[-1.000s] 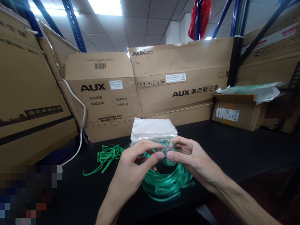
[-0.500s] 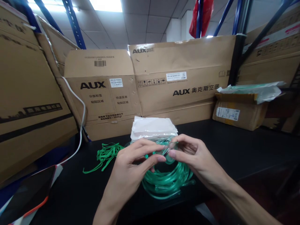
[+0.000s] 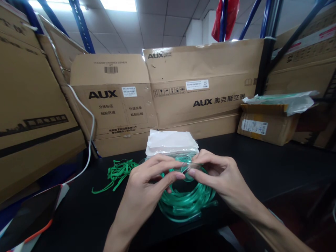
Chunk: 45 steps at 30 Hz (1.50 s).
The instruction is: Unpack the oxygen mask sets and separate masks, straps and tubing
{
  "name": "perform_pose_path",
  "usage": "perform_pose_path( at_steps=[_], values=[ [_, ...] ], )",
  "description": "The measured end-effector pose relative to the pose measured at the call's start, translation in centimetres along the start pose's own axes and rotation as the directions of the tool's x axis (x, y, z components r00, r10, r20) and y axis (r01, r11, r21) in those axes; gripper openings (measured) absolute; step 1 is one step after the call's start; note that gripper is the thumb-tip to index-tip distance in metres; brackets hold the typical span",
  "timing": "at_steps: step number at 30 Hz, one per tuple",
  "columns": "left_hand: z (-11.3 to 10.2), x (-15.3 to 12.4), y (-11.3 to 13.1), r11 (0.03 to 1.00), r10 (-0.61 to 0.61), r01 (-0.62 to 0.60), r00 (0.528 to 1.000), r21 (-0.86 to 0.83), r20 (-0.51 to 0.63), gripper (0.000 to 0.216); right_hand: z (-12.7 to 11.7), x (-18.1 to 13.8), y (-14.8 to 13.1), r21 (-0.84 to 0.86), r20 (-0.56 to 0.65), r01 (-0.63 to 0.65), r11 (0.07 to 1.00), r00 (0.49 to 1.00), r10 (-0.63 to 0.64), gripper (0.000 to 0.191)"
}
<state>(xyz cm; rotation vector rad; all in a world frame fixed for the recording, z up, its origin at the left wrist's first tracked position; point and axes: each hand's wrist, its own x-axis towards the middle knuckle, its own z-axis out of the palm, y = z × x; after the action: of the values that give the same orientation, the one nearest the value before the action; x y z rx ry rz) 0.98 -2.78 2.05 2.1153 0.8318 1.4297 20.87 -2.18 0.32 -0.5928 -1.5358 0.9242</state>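
A coil of green transparent tubing lies on the black table in front of me. My left hand and my right hand meet just above the coil, fingers pinched together on a small clear plastic piece joined to the tubing. Both thumbs and forefingers press on it from either side. Right behind the hands lies a stack of white sealed pouches. What exactly the clear piece is I cannot make out.
A bundle of green elastic straps lies left of the coil. A dark phone sits at the near left table edge. Large AUX cardboard boxes wall the back and left. A smaller carton with bagged items stands back right. A white cable hangs at left.
My hands have stayed over the coil; the right hand's fingers have curled in a little tighter on the clear piece. The view shifted slightly and the phone at left came into sight.
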Motion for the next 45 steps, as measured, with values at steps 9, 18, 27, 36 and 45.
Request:
perform_pose_path(
  at_steps=[9,18,27,36,45],
  values=[
    [-0.3,-0.2,0.1,0.999,-0.028,0.029,0.999,-0.044,0.035,0.019,-0.4,0.1,0.1,0.080,0.075,0.023,0.997,0.997,-0.029,0.008],
    [-0.3,-0.1,0.2,0.997,-0.026,0.029,0.999,-0.067,0.042,0.017,-0.6,0.1,0.1,0.118,0.107,0.001,0.993,0.994,-0.014,0.007],
    [-0.8,-0.2,0.2,0.999,0.036,-0.037,0.997,0.008,0.061,0.021,-0.7,0.2,0.1,0.131,0.202,-0.061,0.990,0.979,0.033,0.010],
    [-1.3,0.1,0.2,0.977,0.187,-0.201,0.967,0.065,0.175,0.026,-1.5,0.3,-0.1,0.199,0.428,-0.121,0.973,0.904,0.025,0.011],
    [-1.4,0.0,0.3,0.975,0.212,-0.220,0.950,0.012,0.228,0.018,-1.9,0.7,0.4,0.216,0.454,0.069,0.974,0.876,-0.163,0.020]
  ],
)
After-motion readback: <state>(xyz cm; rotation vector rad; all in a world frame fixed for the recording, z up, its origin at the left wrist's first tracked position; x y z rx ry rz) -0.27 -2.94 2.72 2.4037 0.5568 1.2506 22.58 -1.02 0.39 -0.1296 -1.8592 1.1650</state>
